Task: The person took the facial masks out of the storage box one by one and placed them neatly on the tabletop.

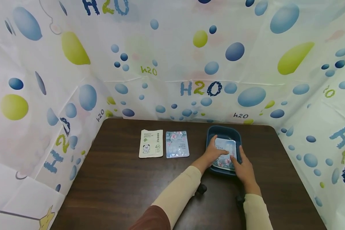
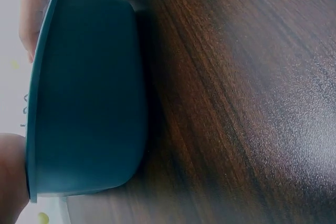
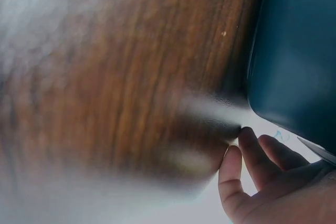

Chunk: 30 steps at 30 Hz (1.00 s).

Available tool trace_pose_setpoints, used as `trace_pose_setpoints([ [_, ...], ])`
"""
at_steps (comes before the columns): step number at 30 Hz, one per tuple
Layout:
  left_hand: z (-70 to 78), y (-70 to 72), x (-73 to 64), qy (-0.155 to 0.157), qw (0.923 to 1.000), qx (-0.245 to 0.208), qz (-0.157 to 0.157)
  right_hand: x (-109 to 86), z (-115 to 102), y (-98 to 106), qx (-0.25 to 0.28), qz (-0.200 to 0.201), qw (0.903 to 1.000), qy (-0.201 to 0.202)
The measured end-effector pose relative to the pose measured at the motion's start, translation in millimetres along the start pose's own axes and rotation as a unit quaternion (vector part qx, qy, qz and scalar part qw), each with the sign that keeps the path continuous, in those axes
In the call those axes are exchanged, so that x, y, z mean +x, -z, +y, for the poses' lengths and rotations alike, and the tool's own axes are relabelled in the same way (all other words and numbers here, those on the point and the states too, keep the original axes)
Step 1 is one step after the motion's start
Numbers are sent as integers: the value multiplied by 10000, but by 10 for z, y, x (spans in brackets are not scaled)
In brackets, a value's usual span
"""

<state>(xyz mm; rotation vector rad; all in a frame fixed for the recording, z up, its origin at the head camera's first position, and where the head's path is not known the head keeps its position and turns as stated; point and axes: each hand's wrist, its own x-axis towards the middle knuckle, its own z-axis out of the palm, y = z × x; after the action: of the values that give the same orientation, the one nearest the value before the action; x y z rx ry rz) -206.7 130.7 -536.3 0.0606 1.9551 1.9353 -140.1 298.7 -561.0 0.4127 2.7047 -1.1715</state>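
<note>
A light-blue floral sachet point(image 1: 225, 145) lies flat within the outline of a dark blue plastic basin point(image 1: 238, 135); pale edges below it suggest more sachets beneath. My left hand point(image 1: 213, 153) holds it from the left, thumb across its face and index finger by its far corner. From the right, my right hand point(image 1: 243, 167) grips its side, thumb tip on the face and fingers along the basin's right rim. Part of that hand point(image 3: 262, 182) shows beside the basin wall point(image 3: 299, 51) in the right wrist view. The left wrist view shows the basin's outer side point(image 2: 89, 87); the fingers' undersides are hidden.
A cream sachet with a bear picture point(image 1: 150, 143) and another blue floral sachet point(image 1: 177, 144) lie side by side left of the basin. All rest on a dark brown wooden table point(image 1: 118, 191). A patterned white curtain point(image 1: 172, 64) surrounds the table's back and sides.
</note>
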Motion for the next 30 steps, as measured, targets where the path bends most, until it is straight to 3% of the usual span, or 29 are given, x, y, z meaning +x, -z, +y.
trace_pose_setpoints([
  [7, -19, 11, 21, 121, 9994, -323, -21, -15, -16, -4, 10, -43, 10000, -37],
  [22, -30, 40, -10, -206, 9990, -392, -81, -8, -21, -12, 7, -12, 10000, -39],
  [30, -33, 68, -12, -359, 9965, -703, -285, -3, -8, -12, 58, 24, 10000, -14],
])
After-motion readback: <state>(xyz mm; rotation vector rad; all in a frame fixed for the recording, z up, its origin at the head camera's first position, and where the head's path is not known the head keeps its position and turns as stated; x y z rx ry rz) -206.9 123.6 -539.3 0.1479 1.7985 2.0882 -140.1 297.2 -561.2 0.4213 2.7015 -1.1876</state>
